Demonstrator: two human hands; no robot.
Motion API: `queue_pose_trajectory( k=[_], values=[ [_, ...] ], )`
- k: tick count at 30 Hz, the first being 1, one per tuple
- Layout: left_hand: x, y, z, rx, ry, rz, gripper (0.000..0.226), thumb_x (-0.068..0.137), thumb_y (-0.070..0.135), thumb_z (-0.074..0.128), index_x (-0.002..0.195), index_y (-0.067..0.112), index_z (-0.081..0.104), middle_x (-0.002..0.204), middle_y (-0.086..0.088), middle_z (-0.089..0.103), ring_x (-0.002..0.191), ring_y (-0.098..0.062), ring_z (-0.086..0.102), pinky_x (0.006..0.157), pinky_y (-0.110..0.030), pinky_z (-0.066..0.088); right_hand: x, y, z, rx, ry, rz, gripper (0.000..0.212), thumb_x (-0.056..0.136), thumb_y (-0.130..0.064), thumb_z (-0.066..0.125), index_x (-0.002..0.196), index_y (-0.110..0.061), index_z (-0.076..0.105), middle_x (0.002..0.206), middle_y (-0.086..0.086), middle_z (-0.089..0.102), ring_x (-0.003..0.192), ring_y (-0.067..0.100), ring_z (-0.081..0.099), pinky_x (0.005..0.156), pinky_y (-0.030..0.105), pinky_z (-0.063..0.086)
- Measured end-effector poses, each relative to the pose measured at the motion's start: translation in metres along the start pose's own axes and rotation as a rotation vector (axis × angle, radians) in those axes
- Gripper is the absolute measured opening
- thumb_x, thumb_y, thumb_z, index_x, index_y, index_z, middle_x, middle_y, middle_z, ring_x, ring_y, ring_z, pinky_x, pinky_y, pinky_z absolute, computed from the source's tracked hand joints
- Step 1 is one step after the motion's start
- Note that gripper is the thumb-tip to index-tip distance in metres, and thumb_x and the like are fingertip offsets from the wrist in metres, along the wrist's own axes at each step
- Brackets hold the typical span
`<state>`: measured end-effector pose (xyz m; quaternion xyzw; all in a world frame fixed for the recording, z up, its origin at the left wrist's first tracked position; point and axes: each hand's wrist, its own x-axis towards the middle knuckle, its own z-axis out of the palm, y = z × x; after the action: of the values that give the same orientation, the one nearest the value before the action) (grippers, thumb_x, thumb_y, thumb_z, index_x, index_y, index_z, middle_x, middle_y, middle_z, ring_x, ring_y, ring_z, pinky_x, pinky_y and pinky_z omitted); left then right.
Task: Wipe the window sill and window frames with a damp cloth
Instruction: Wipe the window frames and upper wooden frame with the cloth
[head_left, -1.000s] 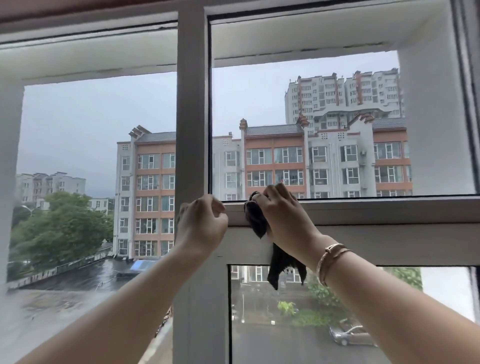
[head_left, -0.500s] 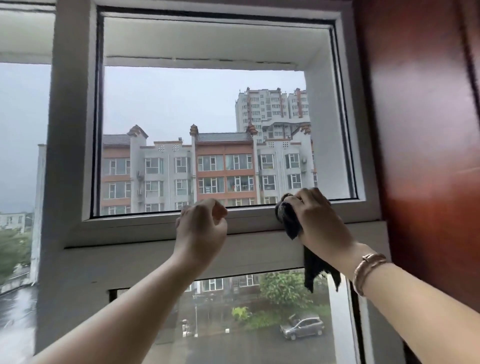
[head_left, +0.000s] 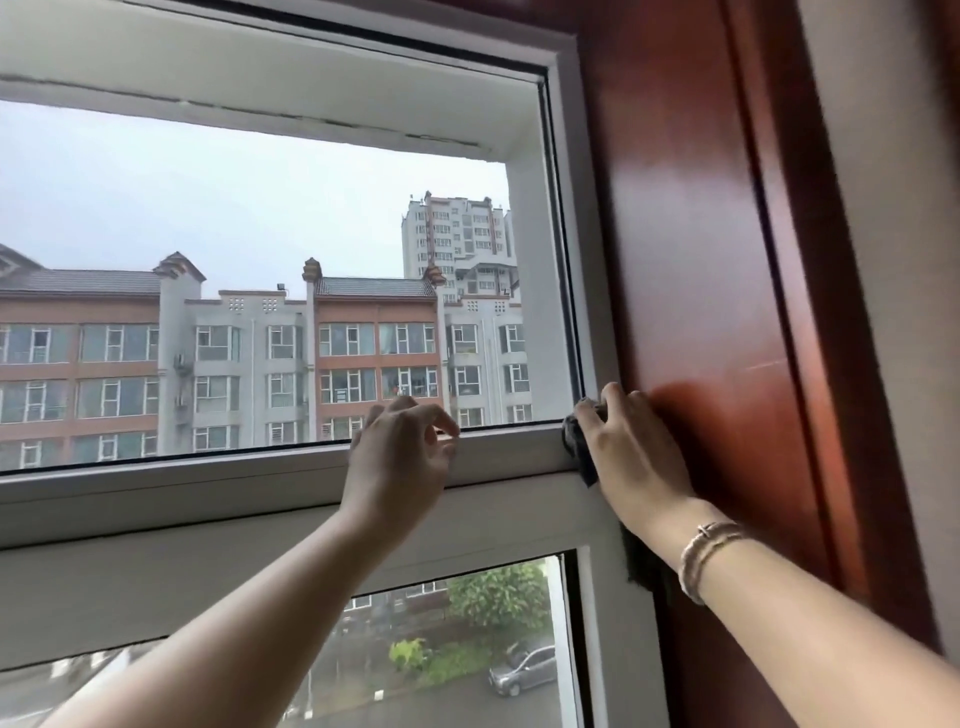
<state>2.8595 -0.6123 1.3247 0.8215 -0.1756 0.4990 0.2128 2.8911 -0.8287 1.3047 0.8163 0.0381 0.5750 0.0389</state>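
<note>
At the right end of the frame's (head_left: 234, 475) cross bar, the right hand (head_left: 631, 452) presses the dark cloth (head_left: 574, 439) into the corner, fingers curled round it. The left hand (head_left: 400, 457) rests on the bar, fingers loosely bent, holding nothing. This bar looks about done. The side and top bars seem left to do; no sill shows. Red wood trim (head_left: 691, 260) touches the frame, so the cloth may rub it.

Frame rail (head_left: 208, 486): white horizontal window bar, running left to right under the upper pane.
On it, right end: dark cloth (head_left: 575, 441), pressed into the corner beside the red-brown wood trim (head_left: 691, 260).
On it, middle: a hand (head_left: 400, 457) rests against its edge.
</note>
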Motion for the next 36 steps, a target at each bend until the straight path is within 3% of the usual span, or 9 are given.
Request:
queue_pose_trajectory(
  k=[5,10,12,15,20,24,27,32,36],
  values=[
    [0.010,0.009,0.019,-0.064,0.001,0.044,0.011,0.079,0.018,0.072,0.081,0.028,0.070,0.075,0.015,0.049,0.089,-0.017,0.051,0.078,-0.029,0.039,0.005,0.009,-0.022,0.053,-0.056,0.067,0.058,0.072,0.008,0.057,0.121,-0.020,0.044,0.113,0.011,0.043,0.069,0.030,0.058,0.039,0.029,0.032],
    [0.019,0.018,0.029,-0.051,0.015,0.125,0.011,0.078,0.022,0.074,0.085,0.029,0.069,0.079,0.014,0.053,0.089,-0.012,0.047,0.081,-0.027,0.032,0.041,0.011,-0.037,0.194,0.170,0.193,0.055,0.072,0.013,0.050,0.119,-0.015,0.046,0.112,0.013,0.037,0.058,0.034,0.051,0.048,0.031,0.035],
    [0.025,0.018,0.030,-0.089,-0.005,0.143,0.013,0.077,0.021,0.075,0.086,0.029,0.069,0.076,0.014,0.056,0.083,-0.010,0.051,0.082,-0.027,0.036,0.037,0.007,-0.025,0.247,0.157,0.186,0.050,0.069,0.014,0.048,0.112,-0.012,0.049,0.113,0.011,0.036,0.070,0.028,0.048,0.056,0.033,0.040],
    [0.034,0.015,0.032,-0.102,-0.096,0.141,0.017,0.078,0.022,0.074,0.092,0.029,0.069,0.069,0.016,0.057,0.070,-0.002,0.051,0.070,-0.011,0.038,0.007,-0.009,0.014,0.320,0.114,0.189,0.048,0.069,0.005,0.048,0.116,-0.007,0.050,0.130,0.015,0.038,0.112,0.032,0.048,0.093,0.033,0.044],
    [0.040,0.012,0.028,-0.103,-0.192,0.158,0.012,0.079,0.022,0.072,0.089,0.028,0.069,0.065,0.017,0.056,0.059,0.007,0.044,0.051,-0.008,0.029,-0.023,-0.028,0.019,0.471,0.017,0.370,0.068,0.090,-0.054,0.031,0.143,-0.012,0.032,0.152,0.015,0.018,0.138,0.027,0.028,0.110,0.031,0.030],
    [0.042,0.012,0.026,-0.147,-0.224,0.165,0.009,0.078,0.020,0.073,0.085,0.025,0.070,0.064,0.016,0.056,0.056,0.005,0.044,0.051,-0.007,0.031,-0.015,-0.022,0.029,0.415,0.114,0.345,0.048,0.094,-0.008,0.047,0.142,-0.010,0.041,0.153,0.016,0.023,0.141,0.027,0.028,0.113,0.024,0.022],
    [0.043,0.008,0.027,-0.174,-0.232,0.172,0.009,0.077,0.019,0.073,0.082,0.026,0.070,0.063,0.015,0.057,0.055,0.005,0.045,0.053,-0.007,0.034,-0.004,-0.015,0.036,0.431,0.165,0.281,0.062,0.083,0.016,0.041,0.138,-0.010,0.047,0.155,0.011,0.023,0.142,0.023,0.026,0.115,0.023,0.019],
    [0.043,0.008,0.028,-0.197,-0.189,0.176,0.010,0.076,0.016,0.073,0.076,0.026,0.071,0.059,0.016,0.056,0.054,0.007,0.050,0.055,-0.006,0.037,0.029,-0.008,0.029,0.399,0.166,0.207,0.082,0.074,0.024,0.036,0.146,-0.014,0.036,0.159,0.007,0.006,0.145,0.021,0.017,0.113,0.024,0.026],
    [0.042,0.011,0.025,-0.244,-0.157,0.177,0.016,0.076,0.015,0.071,0.070,0.029,0.069,0.059,0.016,0.057,0.063,0.017,0.051,0.058,-0.005,0.039,0.037,-0.006,0.025,0.369,0.136,0.205,0.078,0.077,0.020,0.038,0.146,-0.015,0.034,0.159,0.010,0.008,0.141,0.028,0.028,0.097,0.032,0.044]
  ],
)
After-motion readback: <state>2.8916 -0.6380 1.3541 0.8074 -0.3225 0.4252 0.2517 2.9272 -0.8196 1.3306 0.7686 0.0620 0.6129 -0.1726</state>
